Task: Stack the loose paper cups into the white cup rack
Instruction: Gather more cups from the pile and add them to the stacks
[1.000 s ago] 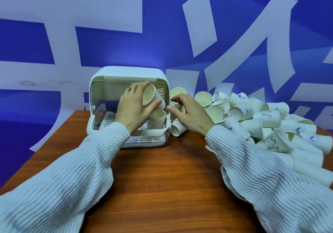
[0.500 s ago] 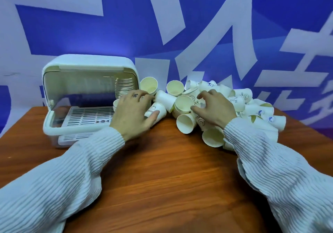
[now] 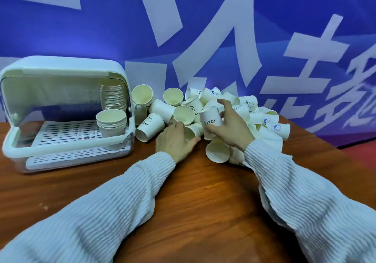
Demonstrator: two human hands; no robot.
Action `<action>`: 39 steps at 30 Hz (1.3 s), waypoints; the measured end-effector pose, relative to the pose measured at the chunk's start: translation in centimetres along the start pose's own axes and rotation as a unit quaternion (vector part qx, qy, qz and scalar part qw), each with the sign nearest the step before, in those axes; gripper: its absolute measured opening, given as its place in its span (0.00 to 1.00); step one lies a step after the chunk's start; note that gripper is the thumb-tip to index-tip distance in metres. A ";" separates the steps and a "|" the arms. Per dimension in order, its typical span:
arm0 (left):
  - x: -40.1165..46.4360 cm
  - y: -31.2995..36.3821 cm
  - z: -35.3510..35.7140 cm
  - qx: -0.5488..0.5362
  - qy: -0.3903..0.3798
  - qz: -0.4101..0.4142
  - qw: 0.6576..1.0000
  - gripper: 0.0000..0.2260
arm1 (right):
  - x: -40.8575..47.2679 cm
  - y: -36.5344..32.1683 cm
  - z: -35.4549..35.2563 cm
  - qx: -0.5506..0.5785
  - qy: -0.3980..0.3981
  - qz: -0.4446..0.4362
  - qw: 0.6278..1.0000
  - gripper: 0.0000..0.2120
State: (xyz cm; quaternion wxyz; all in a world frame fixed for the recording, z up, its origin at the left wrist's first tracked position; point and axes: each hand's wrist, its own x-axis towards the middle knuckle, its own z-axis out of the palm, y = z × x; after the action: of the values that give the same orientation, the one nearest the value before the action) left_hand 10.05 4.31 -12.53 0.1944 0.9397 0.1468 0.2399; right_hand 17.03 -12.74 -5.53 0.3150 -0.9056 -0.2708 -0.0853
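White "HELLO" cup sits clamped in right hand; left hand, fingers curled among the loose cups; grip unclear.

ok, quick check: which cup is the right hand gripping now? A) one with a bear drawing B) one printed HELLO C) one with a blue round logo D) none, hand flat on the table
B: the right hand has fingers and thumb curled round an upside-down cup printed HELLO above the loose pile.
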 end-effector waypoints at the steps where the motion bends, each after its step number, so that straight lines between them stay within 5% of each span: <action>1: 0.3 0.1 0.3 -0.019 -0.019 -0.010 1.000 0.24 | -0.2 0.1 -0.2 0.038 -0.005 0.011 0.999 0.43; 6: 0.1 0.5 0.5 -0.093 -0.025 -0.017 0.995 0.08 | -0.6 0.1 -0.7 0.045 0.029 -0.022 0.998 0.34; 16: -2.6 -3.7 -11.5 -0.161 0.203 0.025 0.966 0.07 | 1.3 -5.4 1.1 0.249 0.073 -0.112 0.959 0.32; 24: -4.2 -11.9 -20.5 -0.141 0.348 -0.066 0.924 0.08 | 3.4 -14.8 6.8 0.087 0.012 -0.279 0.956 0.29; 32: -5.7 -14.4 -21.1 -0.124 0.354 -0.094 0.922 0.08 | 5.0 -19.6 9.8 -0.213 -0.049 -0.479 0.850 0.29; 39: -5.4 -14.6 -20.7 -0.124 0.361 -0.099 0.919 0.07 | 4.5 -20.1 11.0 -0.181 -0.161 -0.432 0.869 0.33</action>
State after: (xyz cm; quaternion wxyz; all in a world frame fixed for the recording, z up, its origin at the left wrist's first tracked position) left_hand -7.66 21.26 -4.26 0.2661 0.7383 0.2681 0.5588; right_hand 9.68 9.16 -2.20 0.0289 -0.7405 -0.6618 -0.1133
